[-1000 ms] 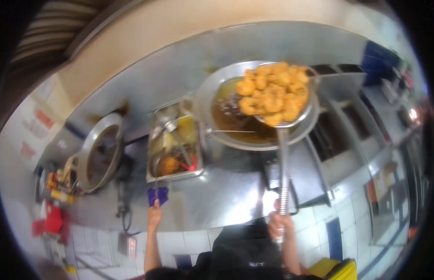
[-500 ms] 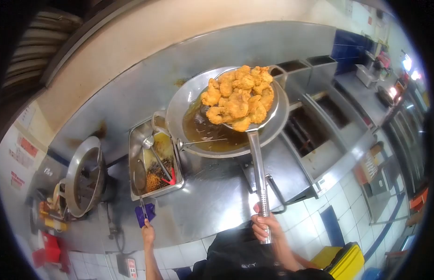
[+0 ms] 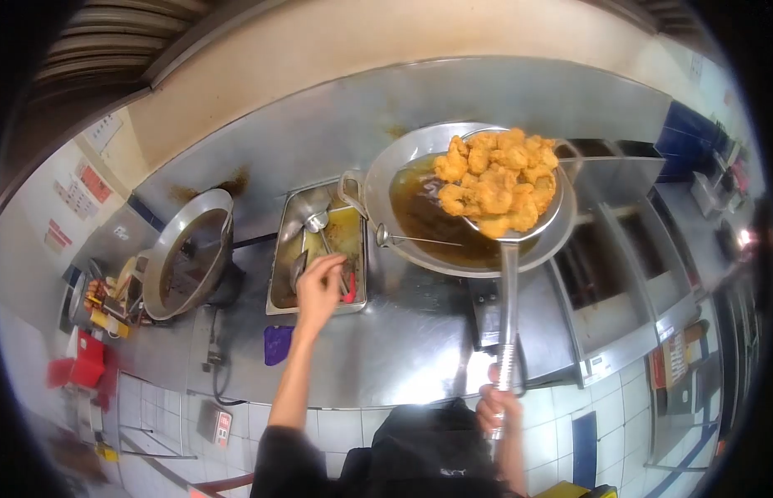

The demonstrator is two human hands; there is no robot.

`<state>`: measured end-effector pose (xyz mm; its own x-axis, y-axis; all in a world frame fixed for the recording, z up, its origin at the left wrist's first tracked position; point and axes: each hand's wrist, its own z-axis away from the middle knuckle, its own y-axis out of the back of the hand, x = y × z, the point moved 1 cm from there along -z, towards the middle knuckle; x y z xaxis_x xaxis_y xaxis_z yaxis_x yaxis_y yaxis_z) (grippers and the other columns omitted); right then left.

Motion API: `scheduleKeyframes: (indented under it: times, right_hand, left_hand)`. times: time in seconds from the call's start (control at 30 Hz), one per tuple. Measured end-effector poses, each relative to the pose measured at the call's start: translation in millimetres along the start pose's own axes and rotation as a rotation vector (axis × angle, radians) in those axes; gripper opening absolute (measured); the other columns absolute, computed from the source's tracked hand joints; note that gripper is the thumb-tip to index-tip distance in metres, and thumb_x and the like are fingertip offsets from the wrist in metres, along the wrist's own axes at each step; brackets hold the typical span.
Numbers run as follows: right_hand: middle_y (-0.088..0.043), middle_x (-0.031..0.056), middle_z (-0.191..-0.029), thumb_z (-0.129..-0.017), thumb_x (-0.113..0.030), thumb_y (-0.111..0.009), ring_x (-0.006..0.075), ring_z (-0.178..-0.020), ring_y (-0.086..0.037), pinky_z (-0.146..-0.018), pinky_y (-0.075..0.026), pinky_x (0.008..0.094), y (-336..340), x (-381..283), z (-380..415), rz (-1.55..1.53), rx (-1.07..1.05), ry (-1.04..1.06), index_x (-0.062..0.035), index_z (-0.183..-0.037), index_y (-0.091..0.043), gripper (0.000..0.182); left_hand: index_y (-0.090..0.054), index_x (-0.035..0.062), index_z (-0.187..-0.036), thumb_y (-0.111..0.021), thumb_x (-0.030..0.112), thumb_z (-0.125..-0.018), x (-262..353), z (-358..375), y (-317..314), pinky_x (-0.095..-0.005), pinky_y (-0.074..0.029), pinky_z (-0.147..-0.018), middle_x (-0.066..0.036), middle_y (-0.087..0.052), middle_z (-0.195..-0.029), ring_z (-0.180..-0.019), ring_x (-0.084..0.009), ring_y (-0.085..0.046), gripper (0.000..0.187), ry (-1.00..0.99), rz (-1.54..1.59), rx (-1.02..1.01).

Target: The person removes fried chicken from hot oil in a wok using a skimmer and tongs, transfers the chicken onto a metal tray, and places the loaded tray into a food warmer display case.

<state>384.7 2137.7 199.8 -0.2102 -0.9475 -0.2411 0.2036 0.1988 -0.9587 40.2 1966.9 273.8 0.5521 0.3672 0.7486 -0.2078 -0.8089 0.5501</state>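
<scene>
My right hand (image 3: 496, 408) is closed round the ribbed end of a long metal handle. That handle belongs to a wide strainer (image 3: 509, 257) heaped with golden fried chicken pieces (image 3: 499, 183). The strainer sits over a large wok (image 3: 386, 166) of brown oil. My left hand (image 3: 320, 290) is above the metal tray (image 3: 357, 305), fingers bent and partly apart, with nothing clearly in them. Beside it are a ladle (image 3: 317, 222), a red-ended utensil (image 3: 349, 287) and a dark oval skimmer head (image 3: 299, 270). My hand hides part of these.
A second wok (image 3: 166, 290) with dark contents stands at the left. A thin probe-like rod (image 3: 420, 241) crosses the near side of the big wok. A purple cloth-like piece (image 3: 278, 345) lies at the counter's front. Fryer wells (image 3: 598, 266) are on the right.
My left hand has let go of the skimmer's handle near the purple piece and moved up over the tray. My right hand keeps its hold on the strainer. The view has shifted left.
</scene>
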Motion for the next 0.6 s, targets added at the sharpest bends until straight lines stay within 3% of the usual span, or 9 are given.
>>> scheduleKeyframes:
  times: [0.07,0.13,0.3,0.37,0.5,0.6]
  right_hand:
    - [-0.039,-0.0002,-0.058,-0.090,-0.004,-0.054,0.0100,-0.035,-0.039,-0.029,-0.037,0.0261,-1,0,0,0.010,-0.006,0.009,-0.0091,-0.109,-0.036,0.027]
    - [-0.039,-0.0003,-0.058,-0.089,-0.004,-0.055,0.0099,-0.036,-0.039,-0.029,-0.037,0.0261,0,1,1,0.012,-0.007,0.016,-0.0090,-0.109,-0.036,0.027]
    - [-0.038,-0.0007,-0.058,-0.089,-0.005,-0.056,0.0099,-0.036,-0.040,-0.031,-0.038,0.0261,-8,1,-2,0.075,-0.015,0.010,-0.0090,-0.108,-0.036,0.029]
    - [-0.038,-0.0008,-0.058,-0.089,-0.005,-0.056,0.0099,-0.036,-0.040,-0.031,-0.038,0.0262,-9,1,-2,0.058,-0.017,0.012,-0.0091,-0.108,-0.036,0.028]
    - [-0.038,-0.0009,-0.058,-0.089,-0.005,-0.056,0.0099,-0.036,-0.040,-0.031,-0.038,0.0265,-11,2,-3,0.042,-0.030,0.010,-0.0094,-0.108,-0.036,0.027]
    - [-0.039,-0.0006,-0.058,-0.090,-0.005,-0.056,0.0101,-0.036,-0.039,-0.031,-0.039,0.0265,-10,2,-2,0.025,0.002,0.010,-0.0096,-0.108,-0.036,0.028]
  left_hand:
    - [-0.065,0.0010,-0.112,-0.055,0.006,-0.089,2,-20,-38,-0.0376,-0.044,-0.096,-0.017,-0.063,-0.115,-0.109,-0.0324,-0.059,0.026,-0.257,-0.121,0.044]
    - [-0.064,0.0005,-0.114,-0.054,0.006,-0.089,8,-28,-70,-0.0377,-0.044,-0.097,-0.017,-0.063,-0.117,-0.110,-0.0326,-0.058,0.027,-0.304,-0.151,0.061]
    - [-0.064,0.0016,-0.113,-0.051,0.006,-0.089,22,-12,-117,-0.0388,-0.045,-0.096,-0.015,-0.064,-0.114,-0.108,-0.0333,-0.059,0.027,-0.347,-0.197,0.080]
    - [-0.064,0.0013,-0.110,-0.050,0.005,-0.089,32,-7,-120,-0.0396,-0.046,-0.090,-0.016,-0.064,-0.109,-0.102,-0.0334,-0.060,0.025,-0.244,-0.097,0.175]
    - [-0.063,0.0037,-0.110,-0.052,0.006,-0.088,27,-8,-116,-0.0399,-0.045,-0.090,-0.012,-0.066,-0.109,-0.102,-0.0310,-0.060,0.025,-0.198,-0.170,0.120]
    - [-0.064,0.0045,-0.110,-0.053,0.007,-0.088,27,-11,-112,-0.0403,-0.043,-0.091,-0.011,-0.066,-0.109,-0.102,-0.0311,-0.060,0.024,-0.268,-0.166,0.180]
